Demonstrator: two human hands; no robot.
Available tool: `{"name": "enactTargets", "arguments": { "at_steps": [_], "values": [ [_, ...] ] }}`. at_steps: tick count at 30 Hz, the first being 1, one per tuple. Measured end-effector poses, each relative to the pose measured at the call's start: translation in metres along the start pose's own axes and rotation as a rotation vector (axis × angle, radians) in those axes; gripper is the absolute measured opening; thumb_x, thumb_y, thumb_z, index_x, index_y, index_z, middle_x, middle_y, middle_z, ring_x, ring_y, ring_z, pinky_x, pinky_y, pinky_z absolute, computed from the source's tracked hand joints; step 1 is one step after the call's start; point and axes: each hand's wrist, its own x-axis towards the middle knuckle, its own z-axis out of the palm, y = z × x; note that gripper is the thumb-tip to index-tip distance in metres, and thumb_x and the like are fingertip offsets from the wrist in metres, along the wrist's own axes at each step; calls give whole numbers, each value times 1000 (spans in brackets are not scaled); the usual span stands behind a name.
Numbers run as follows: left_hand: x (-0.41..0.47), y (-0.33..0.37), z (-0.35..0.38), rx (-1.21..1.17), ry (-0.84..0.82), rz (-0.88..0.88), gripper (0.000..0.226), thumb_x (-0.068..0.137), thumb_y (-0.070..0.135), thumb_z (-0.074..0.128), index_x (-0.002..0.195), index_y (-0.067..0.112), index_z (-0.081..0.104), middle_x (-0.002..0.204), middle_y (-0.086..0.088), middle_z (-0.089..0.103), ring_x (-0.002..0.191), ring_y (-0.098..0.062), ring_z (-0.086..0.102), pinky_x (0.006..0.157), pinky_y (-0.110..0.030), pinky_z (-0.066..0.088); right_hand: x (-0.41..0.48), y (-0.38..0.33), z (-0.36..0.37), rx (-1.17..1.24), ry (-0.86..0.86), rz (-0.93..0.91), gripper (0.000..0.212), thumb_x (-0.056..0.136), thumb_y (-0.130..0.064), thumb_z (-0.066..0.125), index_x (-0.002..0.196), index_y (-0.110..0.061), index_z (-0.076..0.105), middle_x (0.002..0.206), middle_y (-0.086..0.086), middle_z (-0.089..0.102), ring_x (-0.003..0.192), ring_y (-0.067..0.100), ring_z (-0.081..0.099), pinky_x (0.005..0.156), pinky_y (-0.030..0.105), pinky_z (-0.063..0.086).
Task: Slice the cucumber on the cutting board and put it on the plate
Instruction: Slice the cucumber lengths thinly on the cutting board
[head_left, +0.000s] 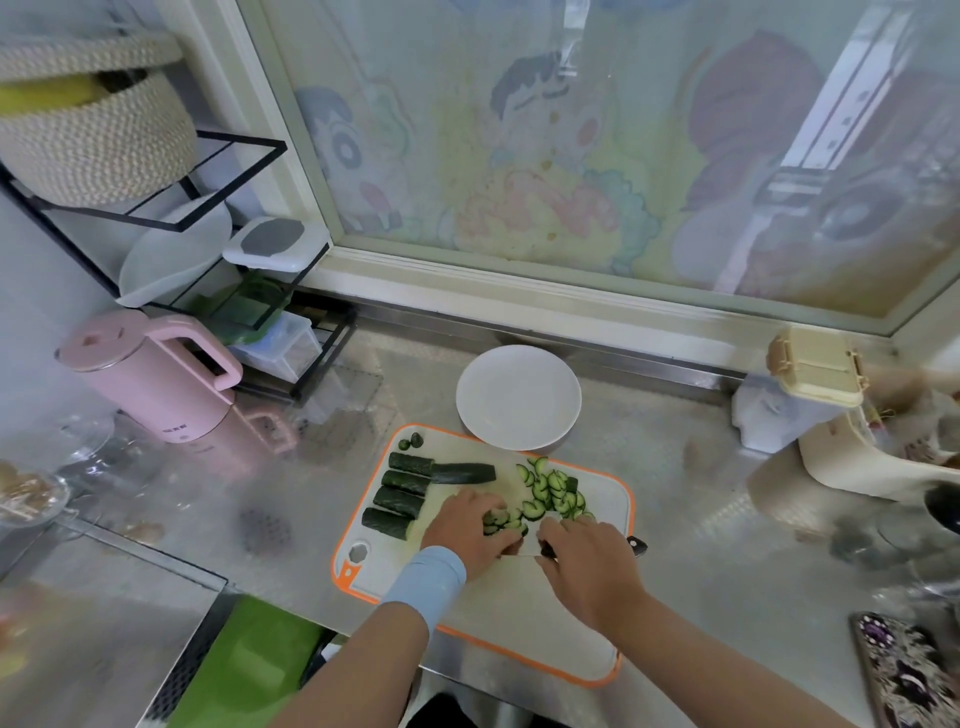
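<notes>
A white cutting board with an orange rim lies on the steel counter. Several dark green cucumber chunks lie along its left side. A loose pile of thin cucumber slices covers its far right part. My left hand, curled, holds down a cucumber piece near the board's middle. My right hand grips a knife handle; the blade is mostly hidden between my hands. A white plate sits bare just beyond the board.
A pink kettle stands at the left beside a black wire rack with containers. A cream lidded box and other kitchenware crowd the right. A patterned object lies at the lower right. A window frame runs behind the plate.
</notes>
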Motion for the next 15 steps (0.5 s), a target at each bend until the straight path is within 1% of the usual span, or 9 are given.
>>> {"name": "enactTargets", "arguments": {
  "at_steps": [3, 5, 7, 9, 10, 12, 14, 15],
  "values": [
    [12, 1, 1, -55, 2, -9, 31, 87, 39, 60, 116, 26, 57, 122, 1, 51, 121, -18, 44, 100, -31, 38, -1, 0, -3, -16, -12, -26, 23, 98, -43, 44, 106, -24, 53, 99, -1, 64, 96, 25, 56, 74, 37, 37],
    [17, 3, -2, -47, 21, -9, 30, 89, 39, 57, 116, 25, 59, 119, -1, 49, 116, -20, 48, 95, -30, 40, -2, -1, -4, -11, -14, -26, 23, 97, -43, 45, 105, -23, 54, 99, 0, 65, 96, 26, 56, 74, 38, 38],
    [18, 11, -5, 8, 25, 36, 30, 87, 44, 55, 114, 31, 61, 116, 4, 45, 112, -14, 46, 92, -30, 41, -4, 0, -5, 2, 0, -29, 23, 96, -42, 44, 104, -24, 55, 98, 0, 65, 97, 26, 56, 73, 37, 37],
    [17, 23, -4, 15, -35, 95, 30, 82, 50, 58, 109, 38, 63, 113, 10, 44, 110, -9, 42, 95, -30, 41, -5, 1, -6, 21, 18, -39, 23, 96, -41, 43, 106, -26, 57, 96, -1, 66, 95, 25, 57, 70, 35, 34],
    [18, 27, -2, -1, -77, 106, 28, 80, 51, 59, 106, 40, 65, 110, 11, 46, 107, -9, 45, 95, -30, 42, -5, 1, -6, 29, 22, -45, 24, 96, -40, 42, 107, -26, 58, 95, -1, 66, 93, 25, 58, 69, 34, 32],
    [20, 33, -2, 4, -104, 85, 22, 82, 47, 59, 99, 38, 69, 107, 10, 53, 101, -12, 52, 90, -30, 45, -6, -1, -9, 38, 23, -46, 24, 96, -40, 42, 107, -26, 59, 95, -2, 67, 92, 25, 58, 68, 33, 30],
    [26, 31, -6, 31, -45, 25, 19, 86, 40, 57, 97, 34, 71, 107, 7, 58, 96, -15, 56, 84, -30, 47, -7, -1, -13, 37, 15, -45, 21, 96, -39, 43, 102, -26, 57, 95, -1, 67, 92, 26, 57, 68, 33, 30],
    [28, 28, -8, 7, -15, 2, 20, 87, 40, 56, 99, 32, 70, 107, 6, 58, 95, -15, 56, 84, -31, 47, -7, -1, -15, 33, 9, -42, 19, 96, -39, 44, 101, -26, 57, 95, 0, 66, 93, 26, 57, 68, 34, 30]
  ]
}}
